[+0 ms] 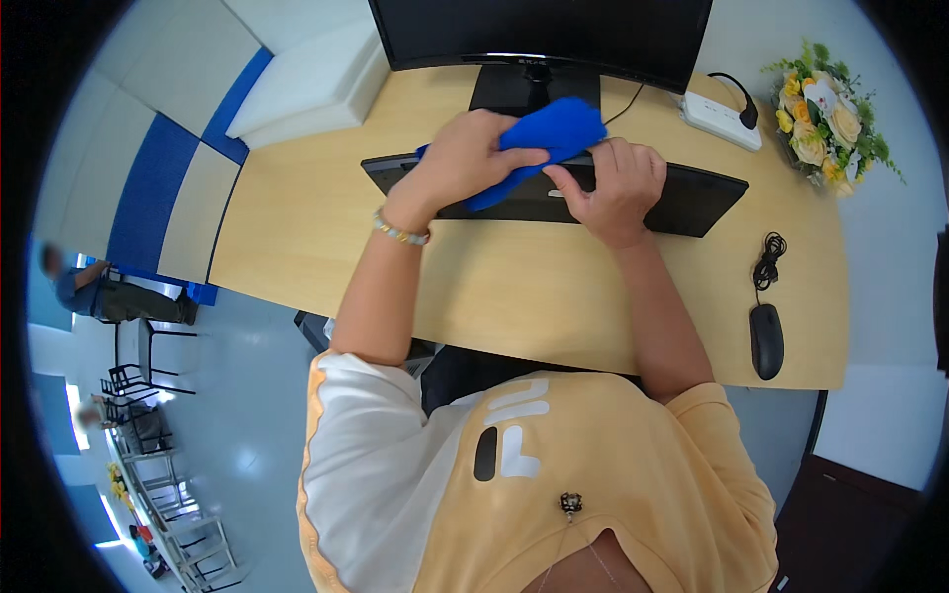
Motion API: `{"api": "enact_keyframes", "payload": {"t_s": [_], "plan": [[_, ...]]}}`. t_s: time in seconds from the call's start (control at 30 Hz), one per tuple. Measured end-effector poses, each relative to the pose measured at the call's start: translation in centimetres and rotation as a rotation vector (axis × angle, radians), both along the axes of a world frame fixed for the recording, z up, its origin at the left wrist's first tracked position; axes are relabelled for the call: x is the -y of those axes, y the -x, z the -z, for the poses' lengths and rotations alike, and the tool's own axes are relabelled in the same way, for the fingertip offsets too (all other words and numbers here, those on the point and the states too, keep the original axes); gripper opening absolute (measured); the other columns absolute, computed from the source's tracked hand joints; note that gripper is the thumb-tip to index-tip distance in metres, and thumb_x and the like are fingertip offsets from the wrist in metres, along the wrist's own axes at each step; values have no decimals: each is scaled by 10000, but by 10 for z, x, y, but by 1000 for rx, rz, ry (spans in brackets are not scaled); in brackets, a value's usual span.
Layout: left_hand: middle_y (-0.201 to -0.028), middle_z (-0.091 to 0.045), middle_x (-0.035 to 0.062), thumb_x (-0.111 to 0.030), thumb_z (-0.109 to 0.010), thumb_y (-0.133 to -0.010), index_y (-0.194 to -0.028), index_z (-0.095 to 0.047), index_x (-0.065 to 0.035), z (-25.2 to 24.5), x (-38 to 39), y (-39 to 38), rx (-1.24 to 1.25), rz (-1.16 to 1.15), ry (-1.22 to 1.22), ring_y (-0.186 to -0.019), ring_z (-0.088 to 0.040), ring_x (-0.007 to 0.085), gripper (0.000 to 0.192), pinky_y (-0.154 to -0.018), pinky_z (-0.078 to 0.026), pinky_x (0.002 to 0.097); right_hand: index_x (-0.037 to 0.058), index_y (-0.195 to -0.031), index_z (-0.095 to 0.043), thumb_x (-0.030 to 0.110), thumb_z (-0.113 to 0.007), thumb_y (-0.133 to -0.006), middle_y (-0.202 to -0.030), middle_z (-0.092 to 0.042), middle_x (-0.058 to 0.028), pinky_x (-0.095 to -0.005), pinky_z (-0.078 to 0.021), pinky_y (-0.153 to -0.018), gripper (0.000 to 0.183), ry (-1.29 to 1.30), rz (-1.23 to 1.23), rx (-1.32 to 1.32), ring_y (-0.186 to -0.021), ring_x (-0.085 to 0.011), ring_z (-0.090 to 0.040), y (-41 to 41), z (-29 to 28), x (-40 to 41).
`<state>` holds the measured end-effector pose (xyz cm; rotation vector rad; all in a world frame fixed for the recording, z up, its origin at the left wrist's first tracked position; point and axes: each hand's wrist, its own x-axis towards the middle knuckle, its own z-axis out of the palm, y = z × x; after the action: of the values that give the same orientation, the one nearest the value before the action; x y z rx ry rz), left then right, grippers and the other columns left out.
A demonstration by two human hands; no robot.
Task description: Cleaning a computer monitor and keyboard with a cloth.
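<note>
A black keyboard (pixel 697 200) is tipped up on its long edge over the wooden desk (pixel 519 289), with what looks like its underside towards me. My right hand (pixel 626 189) grips it right of the middle, thumb on the near face and fingers over the top edge. In my left hand (pixel 460 159) is a blue cloth (pixel 560 133), bunched between thumb and fingers and lying against the keyboard's top edge and near face. The keyboard's far side is hidden from me.
Behind the keyboard stands a monitor (pixel 541 33) on its black base. A white power strip (pixel 719 120) with a plug and a bouquet (pixel 830 130) lie at right. Nearer are a black mouse (pixel 766 341) and its coiled cable (pixel 769 263). A white block (pixel 304 85) sits back left.
</note>
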<state>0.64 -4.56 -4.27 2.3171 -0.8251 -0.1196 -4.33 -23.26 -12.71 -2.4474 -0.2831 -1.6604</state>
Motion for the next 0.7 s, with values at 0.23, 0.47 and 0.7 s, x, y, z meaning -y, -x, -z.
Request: {"api": "enact_keyframes", "payload": {"t_s": [0.23,0.47,0.7], "plan": [[-661,-618,47,-332,-745,-808,-868,-685,29,5,-92,-4,-68,-278,96,-578,-543,95,371,-559,-454,258,91,-721,-549,537,-712,-714,-671,-452,-28,-334,-358,-670,475,10,-22,67,-634,-217,-445,-6,0,4],[-740,-628,-2,-343,-706,-860,-889,-675,21,28,-125,-16,-229,-436,402,-644,-550,56,367,-584,-440,208,96,-707,-544,544,-709,-714,-659,-424,-30,-333,-356,-663,478,-4,-47,112,-626,-217,-431,-12,4,3],[-749,-604,-12,-305,-625,-930,-847,-653,-13,134,-131,13,-107,-799,710,-699,-513,65,305,-618,-426,239,102,-703,-542,542,-706,-716,-659,-421,-28,-338,-356,-669,469,-6,-33,109,-634,-220,-435,-11,5,2]]}}
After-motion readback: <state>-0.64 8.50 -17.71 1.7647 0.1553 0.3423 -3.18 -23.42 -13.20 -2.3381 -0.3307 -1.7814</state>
